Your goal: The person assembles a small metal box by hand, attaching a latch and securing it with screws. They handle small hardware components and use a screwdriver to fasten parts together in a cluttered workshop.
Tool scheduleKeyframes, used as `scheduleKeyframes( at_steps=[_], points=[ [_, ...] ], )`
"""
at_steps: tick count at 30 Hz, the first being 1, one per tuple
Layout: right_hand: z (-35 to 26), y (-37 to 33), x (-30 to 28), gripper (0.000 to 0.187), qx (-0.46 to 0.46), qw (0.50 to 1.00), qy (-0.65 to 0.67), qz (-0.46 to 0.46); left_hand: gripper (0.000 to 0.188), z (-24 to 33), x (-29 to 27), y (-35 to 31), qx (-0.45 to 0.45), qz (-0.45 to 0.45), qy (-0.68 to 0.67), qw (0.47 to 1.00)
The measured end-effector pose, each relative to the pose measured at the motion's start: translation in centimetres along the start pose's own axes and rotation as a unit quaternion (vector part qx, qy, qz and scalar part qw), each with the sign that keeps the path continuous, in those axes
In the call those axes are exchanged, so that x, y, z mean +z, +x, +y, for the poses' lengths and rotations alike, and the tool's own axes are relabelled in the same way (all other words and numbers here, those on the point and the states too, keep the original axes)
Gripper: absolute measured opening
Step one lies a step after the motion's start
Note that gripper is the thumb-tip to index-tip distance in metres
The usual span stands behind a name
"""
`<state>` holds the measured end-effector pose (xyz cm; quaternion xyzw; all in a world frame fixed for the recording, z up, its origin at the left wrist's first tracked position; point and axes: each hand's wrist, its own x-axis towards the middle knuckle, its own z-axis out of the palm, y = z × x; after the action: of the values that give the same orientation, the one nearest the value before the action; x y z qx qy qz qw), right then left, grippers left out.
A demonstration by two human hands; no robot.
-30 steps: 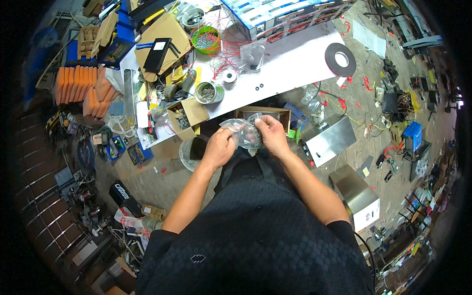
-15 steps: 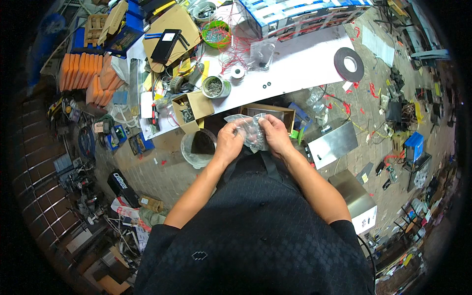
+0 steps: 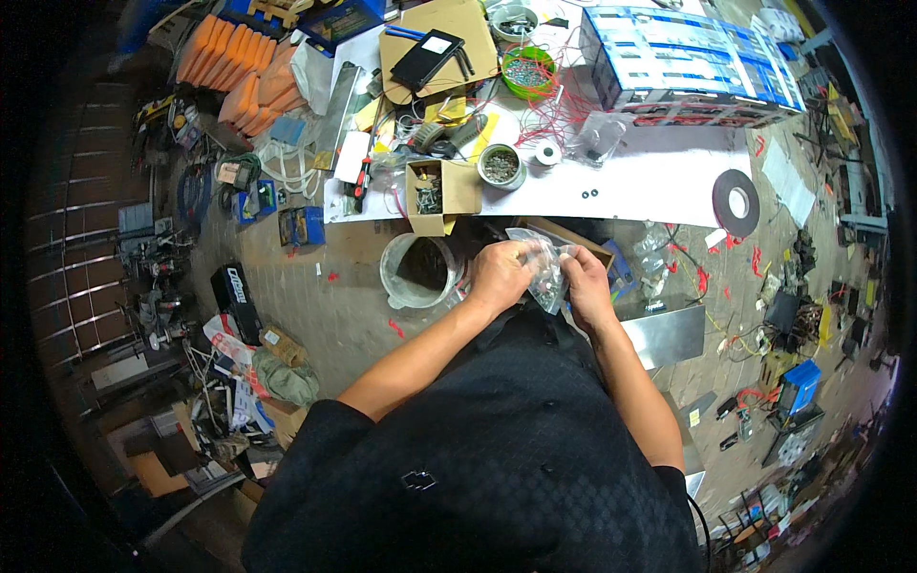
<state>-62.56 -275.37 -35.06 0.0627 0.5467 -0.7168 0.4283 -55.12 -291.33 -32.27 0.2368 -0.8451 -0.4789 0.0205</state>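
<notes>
Just in front of my body, off the table's near edge, a small clear plastic bag (image 3: 546, 286) hangs between my hands. Small metal pieces lie in its lower part, too small to name. My left hand (image 3: 499, 275) is closed on the bag's upper left side, its fingertips pinching the plastic. On the other side, my right hand (image 3: 588, 283) pinches the bag's right edge between thumb and fingers. The bag's upper edge spreads out above my fingers; I cannot tell whether its mouth is unsealed.
On the white table (image 3: 669, 172) stand an open cardboard box (image 3: 460, 188) of screws, a tin (image 3: 501, 167) of small metal parts and a green bowl (image 3: 528, 73). A roll of dark tape (image 3: 735, 202) lies at the right. Below the table edge is a translucent bucket (image 3: 417, 272).
My view has turned, so the table and floor things sit farther right in the picture. Both hands still hold the bag, which now hangs more slanted.
</notes>
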Motion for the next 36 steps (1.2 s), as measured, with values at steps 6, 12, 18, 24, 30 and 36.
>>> scheduleKeyframes(
  at_steps=[6,12,18,24,30,36],
  points=[
    [0.9,0.7,-0.2,0.009,-0.005,0.998,-0.062,-0.017,0.030,-2.1,0.9,-0.5,-0.055,-0.001,-0.155,0.986],
    [0.6,0.1,1.2,0.012,-0.015,0.995,-0.099,-0.016,0.025,-0.4,-0.8,-0.9,-0.130,-0.034,-0.081,0.988],
    [0.0,0.5,1.3,0.018,0.053,0.989,-0.115,-0.077,0.027,-0.6,-1.0,-1.1,-0.103,0.077,-0.074,0.989],
    [-0.1,0.5,4.2,0.021,0.078,0.991,-0.075,-0.073,0.026,-1.7,-2.4,-0.5,-0.002,0.107,-0.012,0.994],
    [1.6,2.0,3.6,0.022,0.051,0.994,-0.039,-0.084,0.024,-2.9,-3.1,0.2,0.073,0.146,-0.042,0.986],
    [1.0,2.0,5.7,0.013,0.036,0.998,-0.007,-0.059,0.021,-3.1,-5.8,0.2,0.035,0.028,-0.102,0.994]
  ],
)
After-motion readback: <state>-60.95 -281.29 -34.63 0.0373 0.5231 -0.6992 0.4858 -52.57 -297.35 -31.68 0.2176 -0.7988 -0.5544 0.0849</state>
